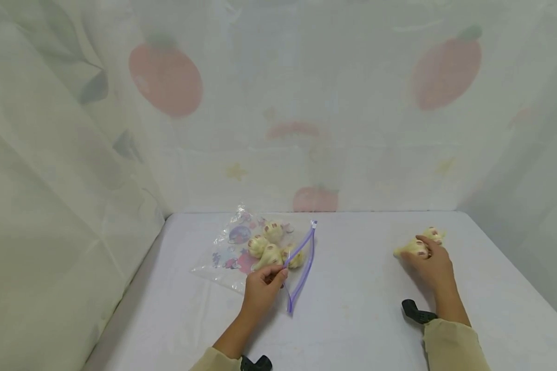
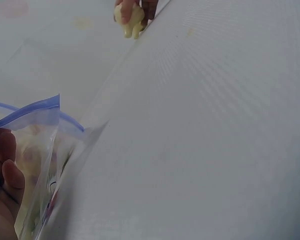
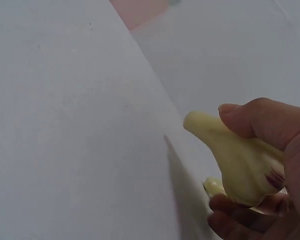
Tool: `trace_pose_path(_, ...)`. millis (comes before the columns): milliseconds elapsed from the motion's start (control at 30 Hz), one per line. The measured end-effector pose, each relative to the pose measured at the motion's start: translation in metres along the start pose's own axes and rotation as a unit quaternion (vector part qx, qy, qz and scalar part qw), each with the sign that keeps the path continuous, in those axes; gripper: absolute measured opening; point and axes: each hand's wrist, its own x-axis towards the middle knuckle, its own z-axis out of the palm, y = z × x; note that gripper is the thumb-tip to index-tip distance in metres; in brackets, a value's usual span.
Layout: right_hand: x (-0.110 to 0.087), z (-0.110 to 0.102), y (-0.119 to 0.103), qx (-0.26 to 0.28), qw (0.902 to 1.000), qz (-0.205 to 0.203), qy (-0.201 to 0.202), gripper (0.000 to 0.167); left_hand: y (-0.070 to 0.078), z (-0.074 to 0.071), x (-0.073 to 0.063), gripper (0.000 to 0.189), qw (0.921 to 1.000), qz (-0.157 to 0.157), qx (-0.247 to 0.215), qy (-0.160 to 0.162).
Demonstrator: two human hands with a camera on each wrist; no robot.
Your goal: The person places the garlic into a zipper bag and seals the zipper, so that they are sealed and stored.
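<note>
My left hand (image 1: 262,288) pinches the purple-edged mouth of a clear zip bag (image 1: 227,247), which lies on its side with the opening toward the right. Several garlic bulbs (image 1: 271,255) show inside the bag. In the left wrist view, thumb and fingers (image 2: 12,180) are at the purple zip strip (image 2: 35,110). Over at the right, my right hand (image 1: 431,265) grips a pale garlic bulb (image 3: 247,167) with reddish-purple marks, its stem pointing left. Just beyond that hand is another garlic bulb (image 1: 435,235), partly hidden in the right wrist view.
Both hands are over a white table (image 1: 348,304). Behind it hangs a pale curtain (image 1: 353,129) printed with strawberries, and more cloth (image 1: 51,216) hangs along the left side. A dark strap piece (image 1: 418,312) sits at the right wrist.
</note>
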Motion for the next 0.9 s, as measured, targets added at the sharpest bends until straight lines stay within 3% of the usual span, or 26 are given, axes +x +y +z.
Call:
trace_pose_path(67, 0.009, 0.003, 0.012, 0.013, 0.9997, -0.014, -0.013, 0.075, 0.000, 0.000, 0.000, 0.012, 1.0000, 0.002, 0.002, 0.001)
trace_pose_path(300, 0.009, 0.011, 0.001, 0.080, 0.9954, -0.022, -0.047, 0.080, -0.002, 0.001, -0.001, 0.011, 0.9998, 0.021, 0.003, 0.006)
trace_pose_path(433, 0.005, 0.015, -0.008, 0.148, 0.9872, -0.014, -0.057, 0.079, -0.002, 0.000, -0.001, 0.013, 0.9998, 0.018, 0.003, 0.003)
trace_pose_path(700, 0.002, 0.018, -0.017, 0.273, 0.9579, -0.024, -0.086, 0.044, -0.002, 0.000, 0.000, 0.011, 1.0000, 0.006, 0.004, 0.000)
trace_pose_path(800, 0.002, 0.019, -0.020, 0.286, 0.9531, -0.031, -0.093, 0.040, -0.003, 0.000, 0.000, 0.011, 1.0000, 0.004, 0.003, 0.000)
trace_pose_path(900, 0.001, 0.019, -0.023, 0.273, 0.9564, -0.032, -0.099, 0.047, -0.002, 0.000, 0.000, 0.011, 1.0000, 0.000, 0.001, 0.001)
